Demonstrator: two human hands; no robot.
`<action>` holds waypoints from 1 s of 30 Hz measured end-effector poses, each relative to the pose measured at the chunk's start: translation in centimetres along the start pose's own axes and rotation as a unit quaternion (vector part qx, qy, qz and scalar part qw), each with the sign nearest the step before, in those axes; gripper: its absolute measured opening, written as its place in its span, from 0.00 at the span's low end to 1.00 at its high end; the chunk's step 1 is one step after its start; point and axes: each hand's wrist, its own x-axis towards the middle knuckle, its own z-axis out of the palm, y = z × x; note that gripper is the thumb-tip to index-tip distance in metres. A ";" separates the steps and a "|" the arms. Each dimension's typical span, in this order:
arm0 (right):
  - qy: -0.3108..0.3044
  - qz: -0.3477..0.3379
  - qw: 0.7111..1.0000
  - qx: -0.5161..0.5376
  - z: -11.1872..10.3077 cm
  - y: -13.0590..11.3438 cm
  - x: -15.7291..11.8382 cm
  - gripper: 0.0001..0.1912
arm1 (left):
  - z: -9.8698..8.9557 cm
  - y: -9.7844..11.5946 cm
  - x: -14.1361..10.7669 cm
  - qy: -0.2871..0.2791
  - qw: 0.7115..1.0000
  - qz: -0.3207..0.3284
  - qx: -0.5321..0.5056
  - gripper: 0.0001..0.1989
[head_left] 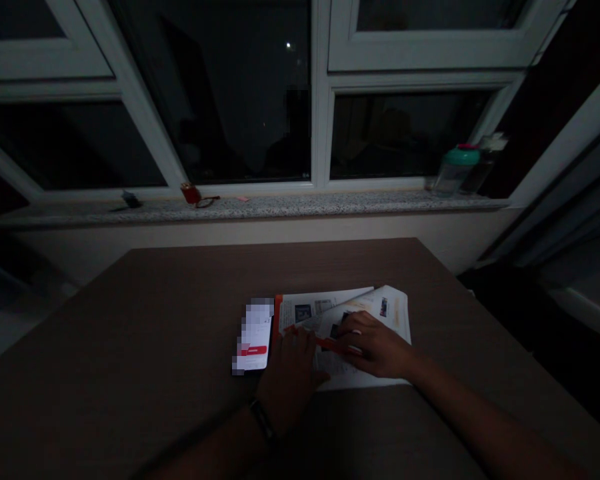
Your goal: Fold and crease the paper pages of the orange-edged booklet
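A printed booklet or folded sheet (pixel 393 320) with an orange left edge lies on the brown table (pixel 180 287), one page folded over at a slant. My left hand (pixel 293 367), with a dark band on its wrist, rests on the paper's lower left part, fingers stretched out. Over the middle of the paper is my right hand (pixel 375 347), its fingers curled on the page by a red strip (pixel 330 343). Whether the strip is an object in its fingers or part of the page is too dim to tell. A lit phone (pixel 255 340) lies left of the paper.
Behind the table, the speckled windowsill (pixel 280 208) holds a small red item (pixel 191 194), a small dark item (pixel 130 199) and a bottle with a teal lid (pixel 457 170). Another clear bottle (pixel 483 163) stands beside it. Dark windows rise above.
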 end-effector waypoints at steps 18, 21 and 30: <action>-0.009 -0.001 1.000 0.016 0.3 0.2 0.1 0.12 | 0.4 0.1 -0.4 0.007 1.000 -0.006 0.004 0.33; -0.014 -0.001 1.000 0.015 0.3 0.2 0.1 0.11 | 0.7 0.3 -0.5 0.015 1.000 -0.008 -0.007 0.34; -0.011 0.001 1.000 0.020 0.3 0.3 0.1 0.11 | 1.6 0.7 -0.7 0.004 1.000 -0.020 0.012 0.38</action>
